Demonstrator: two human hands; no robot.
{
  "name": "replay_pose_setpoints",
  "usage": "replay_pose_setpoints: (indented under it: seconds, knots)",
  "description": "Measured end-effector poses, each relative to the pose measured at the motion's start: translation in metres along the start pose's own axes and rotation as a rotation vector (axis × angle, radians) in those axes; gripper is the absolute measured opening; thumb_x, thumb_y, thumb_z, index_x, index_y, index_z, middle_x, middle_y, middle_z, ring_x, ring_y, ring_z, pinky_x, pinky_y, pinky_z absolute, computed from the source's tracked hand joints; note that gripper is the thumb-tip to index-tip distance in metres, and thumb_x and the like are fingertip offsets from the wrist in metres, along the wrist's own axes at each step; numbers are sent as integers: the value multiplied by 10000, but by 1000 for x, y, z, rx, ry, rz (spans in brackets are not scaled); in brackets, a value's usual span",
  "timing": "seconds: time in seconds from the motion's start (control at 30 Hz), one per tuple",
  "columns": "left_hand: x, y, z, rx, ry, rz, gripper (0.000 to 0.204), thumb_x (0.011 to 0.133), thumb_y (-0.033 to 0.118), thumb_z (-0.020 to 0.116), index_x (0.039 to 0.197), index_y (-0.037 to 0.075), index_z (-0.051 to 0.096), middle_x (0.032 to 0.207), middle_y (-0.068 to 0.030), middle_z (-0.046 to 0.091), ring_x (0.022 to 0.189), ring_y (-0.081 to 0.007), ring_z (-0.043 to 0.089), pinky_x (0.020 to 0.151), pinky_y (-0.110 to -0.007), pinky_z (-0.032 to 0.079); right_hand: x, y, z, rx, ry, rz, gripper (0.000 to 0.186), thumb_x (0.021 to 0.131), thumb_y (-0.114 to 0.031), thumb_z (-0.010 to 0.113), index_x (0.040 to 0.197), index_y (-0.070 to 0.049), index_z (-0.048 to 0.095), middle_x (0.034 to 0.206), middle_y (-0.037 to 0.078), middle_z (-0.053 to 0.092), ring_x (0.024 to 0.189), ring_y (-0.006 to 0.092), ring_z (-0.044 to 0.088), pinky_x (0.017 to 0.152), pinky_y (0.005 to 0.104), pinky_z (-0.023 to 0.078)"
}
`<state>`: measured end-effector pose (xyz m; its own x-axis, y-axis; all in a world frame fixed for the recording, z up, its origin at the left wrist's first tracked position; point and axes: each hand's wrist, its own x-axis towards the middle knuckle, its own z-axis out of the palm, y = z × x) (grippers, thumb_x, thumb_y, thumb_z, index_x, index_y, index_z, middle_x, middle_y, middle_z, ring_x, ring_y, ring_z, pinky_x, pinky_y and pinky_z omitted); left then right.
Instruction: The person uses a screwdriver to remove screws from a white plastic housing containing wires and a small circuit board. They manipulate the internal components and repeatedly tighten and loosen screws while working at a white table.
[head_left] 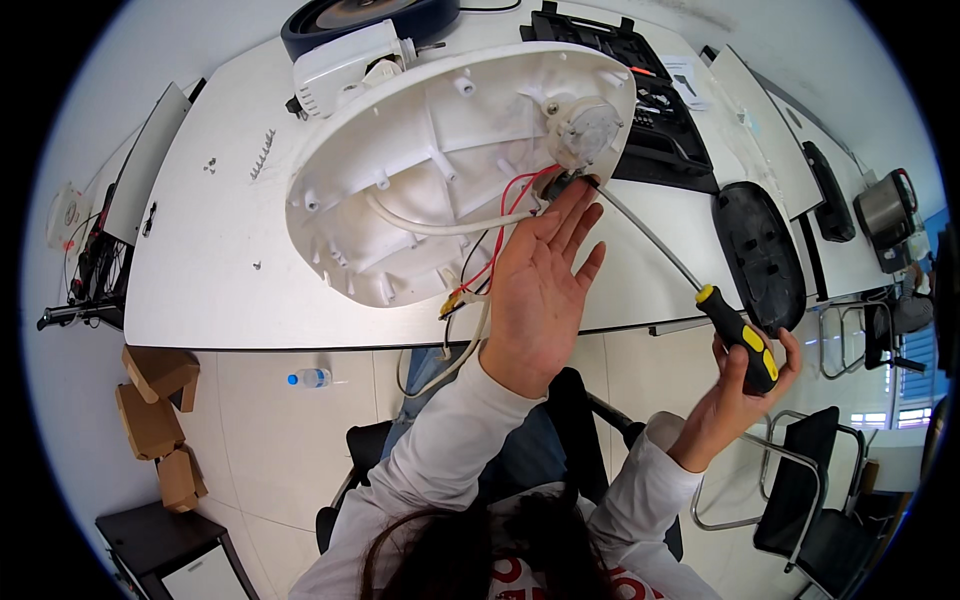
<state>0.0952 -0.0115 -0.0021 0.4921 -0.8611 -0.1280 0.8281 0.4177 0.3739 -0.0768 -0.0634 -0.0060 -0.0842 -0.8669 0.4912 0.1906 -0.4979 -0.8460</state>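
A white oval plastic housing [400, 170] lies hollow side up on the table, with a round pale motor-like unit [585, 132] at its right end. My left hand [545, 290] is palm up at the housing's near right edge, fingers stretched out and open. Its fingertips reach a small dark part below the round unit; whether they touch it is hard to tell. In my right hand [740, 400] is the black and yellow handle of a screwdriver [735, 335]. The screwdriver's shaft slants up left, its tip beside my left fingertips. Red wires [505, 205] and a white cable [440, 228] cross the housing.
A black tool case [655, 120] stands open behind on the right. Near it lies a black oval cover [760, 255]. A white motor body [345, 70] sits at the back; several screws [262, 155] lie on the left. A bottle [310, 378] is on the floor.
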Motion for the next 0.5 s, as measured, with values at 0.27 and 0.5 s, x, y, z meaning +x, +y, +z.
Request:
replay_pose_setpoints:
  seconds: [0.27, 0.5]
  knots:
    - [0, -1, 1, 5, 11, 13, 464, 873, 238, 375, 1287, 32, 418, 1336, -40, 427, 1208, -152, 372, 985, -311, 290, 4, -29, -13, -570, -322, -138, 390, 640, -42, 742, 963, -42, 523, 962, 60, 521, 800, 121, 505, 522, 183, 380]
    - [0, 0, 2, 17, 12, 20, 466, 870, 237, 379, 1287, 29, 414, 1338, -42, 420, 1211, -153, 370, 987, -317, 287, 5, -41, -27, -559, -437, -47, 393, 661, 9, 689, 998, -43, 494, 1009, 71, 496, 823, 139, 497, 590, 228, 412]
